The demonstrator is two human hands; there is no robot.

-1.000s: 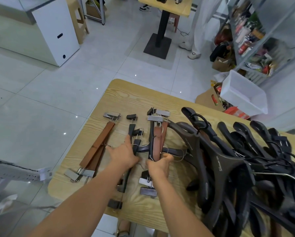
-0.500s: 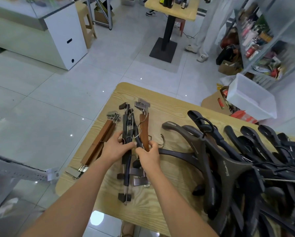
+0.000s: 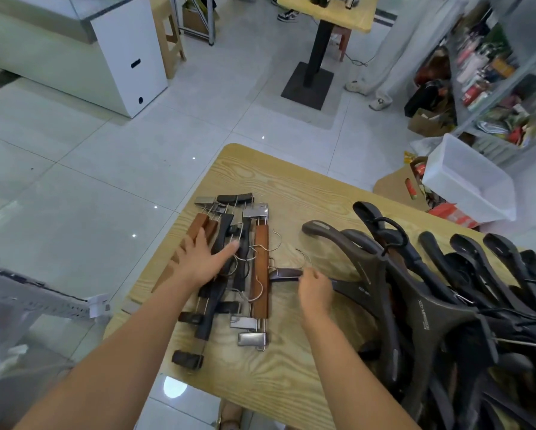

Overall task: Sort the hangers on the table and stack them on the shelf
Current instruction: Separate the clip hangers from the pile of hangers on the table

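A bundle of clip hangers [image 3: 229, 262], some brown wood and some black, lies side by side near the left end of the wooden table [image 3: 279, 373]. My left hand [image 3: 203, 262] rests flat on the bundle with straight fingers. A brown clip hanger [image 3: 261, 268] lies at the bundle's right edge. My right hand [image 3: 315, 290] is just right of it, its fingers curled at the end of a dark hanger [image 3: 287, 273] that reaches out from the pile. A large heap of black coat hangers [image 3: 446, 305] covers the table's right half.
A grey metal shelf [image 3: 496, 72] crammed with goods stands at the far right, a clear plastic bin [image 3: 468, 181] and a cardboard box [image 3: 400, 187] below it. A pedestal table [image 3: 316, 57], a white cabinet [image 3: 127, 51] and someone's legs stand on the tiled floor beyond.
The brown hangers at the left have been pushed in against the black ones. My left hand let go and now lies flat on them. My right hand moved right toward the dark hanger.
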